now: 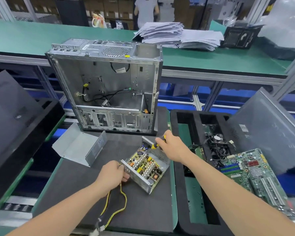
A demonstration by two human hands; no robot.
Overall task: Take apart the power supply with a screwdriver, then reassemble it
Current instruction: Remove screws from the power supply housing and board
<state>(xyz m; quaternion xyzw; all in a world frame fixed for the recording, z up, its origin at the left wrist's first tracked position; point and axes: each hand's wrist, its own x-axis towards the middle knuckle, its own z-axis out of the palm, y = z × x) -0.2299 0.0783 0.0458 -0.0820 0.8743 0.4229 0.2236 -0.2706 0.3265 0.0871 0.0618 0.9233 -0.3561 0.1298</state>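
Open computer case (109, 79) behind; motherboard (255, 169) at right (paper stack (162, 31) beyond)

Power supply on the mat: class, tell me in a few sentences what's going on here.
A person is working on the opened power supply, its circuit board exposed, on the dark mat. The left hand grips its perforated wall; the right hand holds a yellow-and-black screwdriver pointed down at its far corner. Its metal cover lies apart to the left.

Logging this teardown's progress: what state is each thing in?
power supply: cover off, board exposed.
cover: removed, lying to the left.
screwdriver: held in right hand, tip at supply.
left hand: grips supply's wall.
computer case: side open, mostly emptied.
motherboard: removed, lying at right.
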